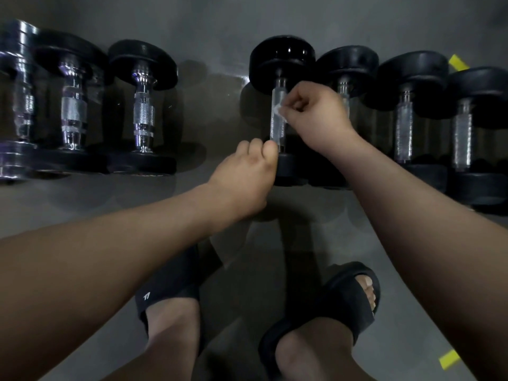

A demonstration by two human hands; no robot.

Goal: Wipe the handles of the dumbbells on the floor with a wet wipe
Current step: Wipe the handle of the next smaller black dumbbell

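Note:
A row of black dumbbells with chrome handles lies on the grey floor. The middle dumbbell [279,59] has a knurled handle [277,127]. My right hand [316,114] pinches a small white wet wipe [278,110] against the upper part of that handle. My left hand [247,174] grips the near end of the same dumbbell, fingers curled at the base of the handle beside its near weight.
Three dumbbells [143,105] lie to the left across a gap of floor, and three more [406,111] sit close on the right. My feet in black slides [354,298] stand on the floor below. Yellow tape marks [457,61] show at the right.

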